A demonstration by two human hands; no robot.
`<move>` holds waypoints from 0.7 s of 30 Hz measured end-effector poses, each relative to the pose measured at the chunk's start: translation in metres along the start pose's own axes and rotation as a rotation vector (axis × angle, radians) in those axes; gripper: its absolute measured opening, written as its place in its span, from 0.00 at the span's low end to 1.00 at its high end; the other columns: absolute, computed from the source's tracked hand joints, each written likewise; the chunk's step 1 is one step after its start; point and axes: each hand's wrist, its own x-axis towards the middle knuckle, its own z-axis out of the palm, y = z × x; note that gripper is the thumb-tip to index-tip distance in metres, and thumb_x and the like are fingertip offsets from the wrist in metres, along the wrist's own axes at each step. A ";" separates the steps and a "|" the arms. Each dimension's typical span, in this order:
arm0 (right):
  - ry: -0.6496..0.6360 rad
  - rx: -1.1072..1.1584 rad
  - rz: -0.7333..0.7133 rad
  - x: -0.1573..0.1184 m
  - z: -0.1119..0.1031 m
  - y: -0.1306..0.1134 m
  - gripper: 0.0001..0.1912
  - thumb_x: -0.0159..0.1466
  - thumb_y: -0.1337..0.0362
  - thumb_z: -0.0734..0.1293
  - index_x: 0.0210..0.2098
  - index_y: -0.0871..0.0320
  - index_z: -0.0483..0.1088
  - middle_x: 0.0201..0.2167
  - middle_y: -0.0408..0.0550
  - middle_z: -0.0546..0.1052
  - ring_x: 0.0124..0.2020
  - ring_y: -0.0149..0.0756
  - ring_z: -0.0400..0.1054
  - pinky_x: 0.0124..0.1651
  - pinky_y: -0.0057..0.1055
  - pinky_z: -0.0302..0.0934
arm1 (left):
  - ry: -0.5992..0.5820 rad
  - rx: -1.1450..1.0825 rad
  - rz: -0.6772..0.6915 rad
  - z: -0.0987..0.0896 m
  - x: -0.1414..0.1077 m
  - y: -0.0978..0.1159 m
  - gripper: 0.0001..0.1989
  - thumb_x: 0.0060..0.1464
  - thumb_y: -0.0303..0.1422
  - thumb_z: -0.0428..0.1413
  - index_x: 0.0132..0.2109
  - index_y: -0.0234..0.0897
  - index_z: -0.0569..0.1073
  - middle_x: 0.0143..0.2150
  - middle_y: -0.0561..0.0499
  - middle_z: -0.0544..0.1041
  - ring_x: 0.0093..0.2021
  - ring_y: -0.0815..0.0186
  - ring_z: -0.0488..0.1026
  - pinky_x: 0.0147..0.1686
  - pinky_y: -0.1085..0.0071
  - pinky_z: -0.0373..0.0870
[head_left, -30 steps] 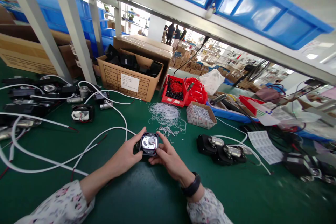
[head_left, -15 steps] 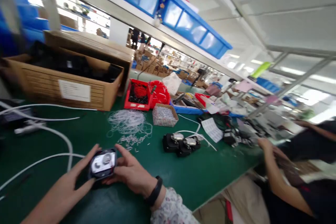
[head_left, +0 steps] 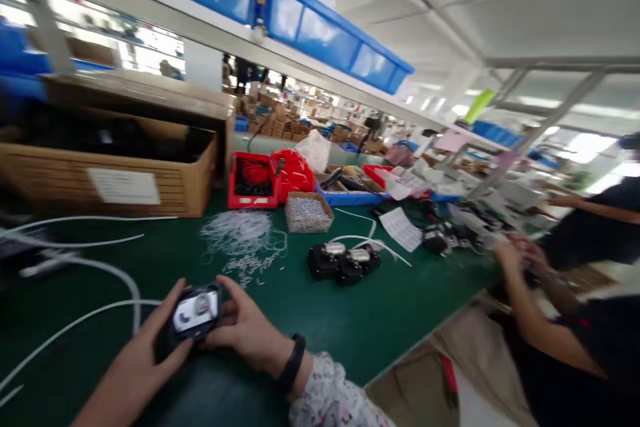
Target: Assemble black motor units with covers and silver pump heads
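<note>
Your left hand [head_left: 137,360] and right hand [head_left: 253,330], both half-closed, grip one black housing [head_left: 197,313]; one small box [head_left: 309,221] sits at its two o'clock

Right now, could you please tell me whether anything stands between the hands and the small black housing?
Nothing visible does: the left hand and right hand hold the black housing directly, one at each side. The tangled white strands lie beyond it on the green tabletop.
</note>
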 end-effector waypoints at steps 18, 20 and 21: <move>-0.079 -0.171 0.081 -0.012 0.006 -0.022 0.44 0.52 0.68 0.68 0.63 0.58 0.42 0.36 0.49 0.74 0.34 0.38 0.71 0.40 0.35 0.63 | -0.142 -0.238 0.037 -0.029 -0.018 0.018 0.41 0.46 0.29 0.55 0.66 0.36 0.47 0.67 0.45 0.52 0.65 0.59 0.50 0.64 0.62 0.46; -0.063 -0.194 0.085 -0.011 0.008 -0.020 0.44 0.52 0.68 0.68 0.63 0.58 0.42 0.36 0.48 0.74 0.34 0.37 0.70 0.40 0.35 0.63 | -0.140 -0.230 0.057 -0.029 -0.014 0.014 0.44 0.42 0.30 0.61 0.65 0.39 0.50 0.65 0.46 0.55 0.64 0.57 0.54 0.62 0.63 0.52; -0.066 -0.206 0.089 -0.010 0.007 -0.019 0.44 0.53 0.67 0.68 0.64 0.57 0.41 0.37 0.49 0.74 0.34 0.38 0.70 0.40 0.36 0.63 | -0.137 -0.230 0.066 -0.030 -0.011 0.013 0.44 0.40 0.31 0.63 0.63 0.41 0.53 0.63 0.46 0.59 0.61 0.56 0.58 0.60 0.63 0.56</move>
